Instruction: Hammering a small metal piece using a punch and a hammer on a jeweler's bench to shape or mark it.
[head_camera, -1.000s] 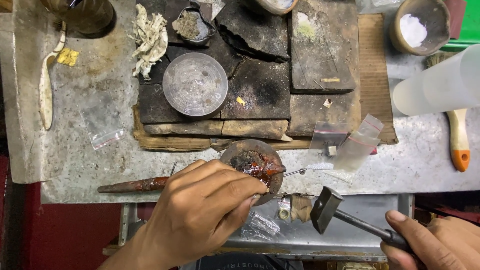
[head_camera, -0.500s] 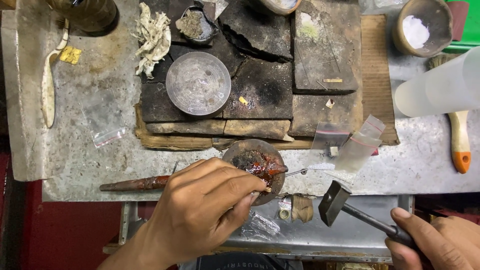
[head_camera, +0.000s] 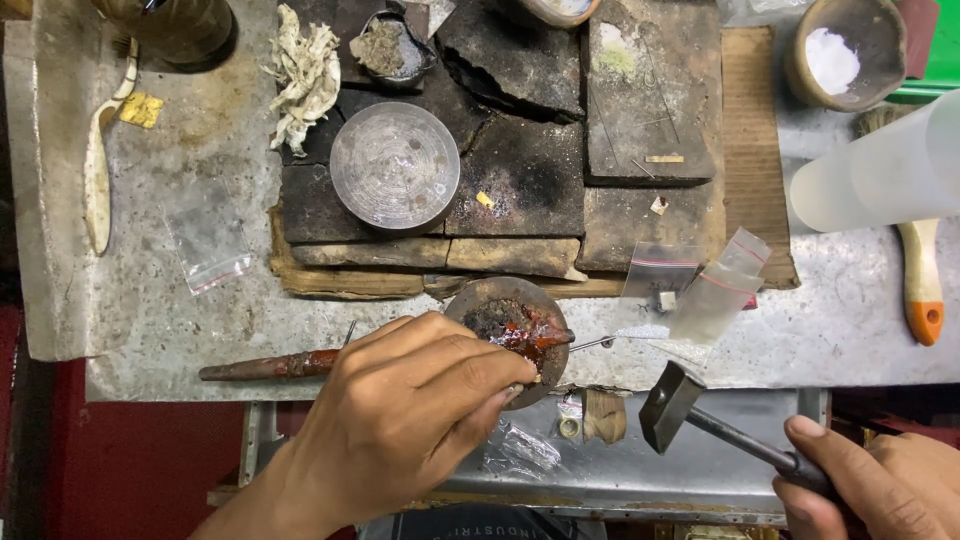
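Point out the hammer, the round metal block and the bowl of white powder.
hammer (head_camera: 670, 405): head view, on its dark head.
round metal block (head_camera: 395, 166): head view, flat top.
bowl of white powder (head_camera: 868, 30): head view, inner wall.

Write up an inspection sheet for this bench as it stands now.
Surface: worn grey metal bench top, scratched and stained.
Job's things: round pitch-covered block under left hand; small hammer held by right hand.
Clutter: charred blocks, round metal disc, small plastic bags, bowl of white powder, brush.
Grips: both hands closed.
Cables: nothing seen.
Surroundings: metal tray below bench edge.
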